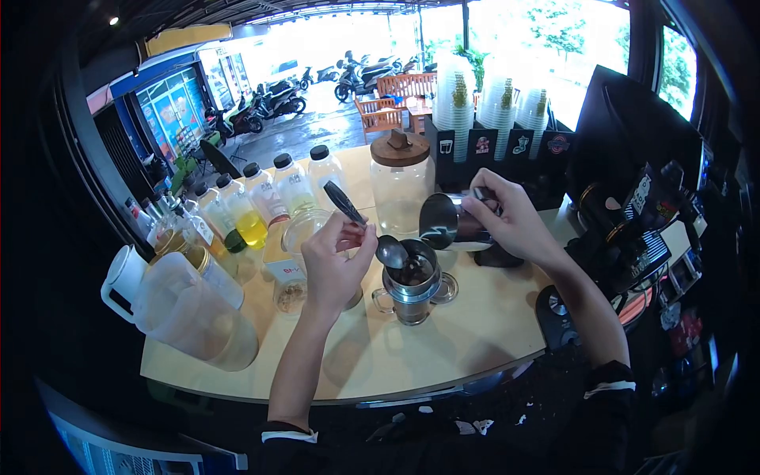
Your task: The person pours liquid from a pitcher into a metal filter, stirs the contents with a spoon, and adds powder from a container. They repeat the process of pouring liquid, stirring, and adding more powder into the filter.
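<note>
My left hand (340, 261) pinches a spoon (392, 252) with a dark handle sticking up past the fingers. The spoon's metal bowl sits at the mouth of a metal cup (412, 299), which stands upright on the counter with dark contents showing inside. My right hand (507, 212) is wrapped round the handle of a metal pitcher (439, 222). That pitcher is tilted on its side, its dark mouth facing left, just above the cup's rim. A clear glass handle shows beside the metal cup.
A large clear jar (402, 190) with a wooden lid stands behind the cup. Black-capped bottles (252, 228) line the left, near a big plastic pitcher (194, 313). Stacked plastic cups (495, 103) fill a black holder (500, 149) at the back right. Dark equipment flanks the counter's right side.
</note>
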{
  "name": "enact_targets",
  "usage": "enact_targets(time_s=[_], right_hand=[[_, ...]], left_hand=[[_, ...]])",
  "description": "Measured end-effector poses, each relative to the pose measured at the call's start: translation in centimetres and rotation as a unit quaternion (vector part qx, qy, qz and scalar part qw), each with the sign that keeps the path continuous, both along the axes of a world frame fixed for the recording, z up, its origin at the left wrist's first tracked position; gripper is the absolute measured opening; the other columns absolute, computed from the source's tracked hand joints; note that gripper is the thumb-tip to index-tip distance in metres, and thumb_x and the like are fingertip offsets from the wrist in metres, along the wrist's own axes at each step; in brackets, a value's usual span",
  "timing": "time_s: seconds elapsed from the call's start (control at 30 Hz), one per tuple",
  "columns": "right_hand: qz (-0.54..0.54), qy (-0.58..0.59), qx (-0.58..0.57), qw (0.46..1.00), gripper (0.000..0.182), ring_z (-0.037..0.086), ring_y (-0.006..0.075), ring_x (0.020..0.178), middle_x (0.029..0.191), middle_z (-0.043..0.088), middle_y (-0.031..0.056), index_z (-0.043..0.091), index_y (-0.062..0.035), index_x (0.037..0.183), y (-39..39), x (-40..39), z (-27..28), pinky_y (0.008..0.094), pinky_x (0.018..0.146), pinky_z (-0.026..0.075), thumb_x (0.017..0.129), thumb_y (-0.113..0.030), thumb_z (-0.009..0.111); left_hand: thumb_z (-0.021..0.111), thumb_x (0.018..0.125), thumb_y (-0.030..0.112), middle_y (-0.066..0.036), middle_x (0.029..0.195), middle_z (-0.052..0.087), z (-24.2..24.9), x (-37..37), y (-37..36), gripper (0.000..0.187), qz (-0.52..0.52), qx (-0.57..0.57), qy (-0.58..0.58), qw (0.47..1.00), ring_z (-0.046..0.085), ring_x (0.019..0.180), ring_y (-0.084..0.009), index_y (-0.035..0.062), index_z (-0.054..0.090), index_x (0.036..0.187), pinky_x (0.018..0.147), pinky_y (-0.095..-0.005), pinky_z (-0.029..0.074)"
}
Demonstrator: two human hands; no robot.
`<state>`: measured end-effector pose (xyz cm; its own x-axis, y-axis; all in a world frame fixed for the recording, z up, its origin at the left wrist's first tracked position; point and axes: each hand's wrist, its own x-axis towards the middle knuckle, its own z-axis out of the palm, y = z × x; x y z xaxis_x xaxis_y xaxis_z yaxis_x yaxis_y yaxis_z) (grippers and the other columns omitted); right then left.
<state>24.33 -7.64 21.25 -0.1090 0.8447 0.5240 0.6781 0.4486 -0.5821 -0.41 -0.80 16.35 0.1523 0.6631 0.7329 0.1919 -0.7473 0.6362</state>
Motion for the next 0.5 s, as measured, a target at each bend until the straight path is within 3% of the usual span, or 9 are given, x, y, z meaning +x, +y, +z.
enact_targets(time_s=[0.03, 0.1, 0.2, 0.4, 0.5], right_hand=[[0.001, 0.0, -0.001, 1.0, 0.02, 0.043, 0.0025, 0.057, 0.065, 0.043, 0.0005, 0.045, -0.0001, 0.085, 0.0, -0.7, 0.4, 0.0219, 0.056, 0.045, 0.093, -0.012, 0.058], [0.053, 0.068, -0.008, 0.996, 0.021, 0.058, 0.0054, 0.064, 0.068, 0.052, 0.0048, 0.045, 0.0015, 0.084, 0.1, -1.9, 0.9, 0.0263, 0.058, 0.05, 0.09, -0.01, 0.061], [0.046, 0.026, 0.009, 0.999, 0.022, 0.066, 0.0118, 0.073, 0.072, 0.058, 0.01, 0.045, 0.0034, 0.082, 0.7, -2.7, 1.2, 0.0299, 0.058, 0.051, 0.088, -0.009, 0.062], [0.048, -0.028, 0.019, 0.998, 0.023, 0.063, 0.0246, 0.065, 0.07, 0.056, 0.0158, 0.047, 0.0043, 0.083, 1.7, -3.6, 1.5, 0.0323, 0.057, 0.05, 0.083, -0.01, 0.066], [0.066, -0.038, 0.043, 0.996, 0.023, 0.062, 0.0265, 0.062, 0.068, 0.055, 0.0163, 0.048, 0.0035, 0.083, 2.1, -3.8, 1.5, 0.0336, 0.056, 0.049, 0.081, -0.01, 0.066]], left_hand=[[0.069, 0.081, 0.004, -0.009, 0.073, 0.067, -0.1, -0.1, 0.1, 0.012, 0.001, -0.001, 0.0, 1.0, 0.069, 0.068, -0.0145, -0.0033, 0.06, 0.081, 0.064, -0.027, 0.058], [0.068, 0.084, 0.005, -0.006, 0.073, 0.066, -0.4, -0.2, 0.5, 0.01, -0.001, 0.0, 0.017, 1.0, 0.067, 0.068, -0.0111, -0.0025, 0.061, 0.088, 0.06, -0.0224, 0.055], [0.068, 0.081, 0.005, -0.009, 0.073, 0.066, -0.2, -0.1, 0.7, 0.012, -0.006, -0.03, -0.001, 1.0, 0.067, 0.067, -0.013, -0.0034, 0.06, 0.083, 0.063, -0.0266, 0.058], [0.067, 0.084, 0.005, -0.007, 0.075, 0.065, -0.6, -0.3, 1.0, 0.011, -0.01, -0.022, 0.005, 1.0, 0.067, 0.067, -0.0118, -0.0029, 0.061, 0.09, 0.06, -0.0228, 0.056], [0.067, 0.084, 0.004, -0.007, 0.074, 0.065, -0.5, -0.3, 1.0, 0.011, -0.003, -0.022, 0.009, 1.0, 0.067, 0.067, -0.0119, -0.0029, 0.061, 0.089, 0.06, -0.0232, 0.056]])
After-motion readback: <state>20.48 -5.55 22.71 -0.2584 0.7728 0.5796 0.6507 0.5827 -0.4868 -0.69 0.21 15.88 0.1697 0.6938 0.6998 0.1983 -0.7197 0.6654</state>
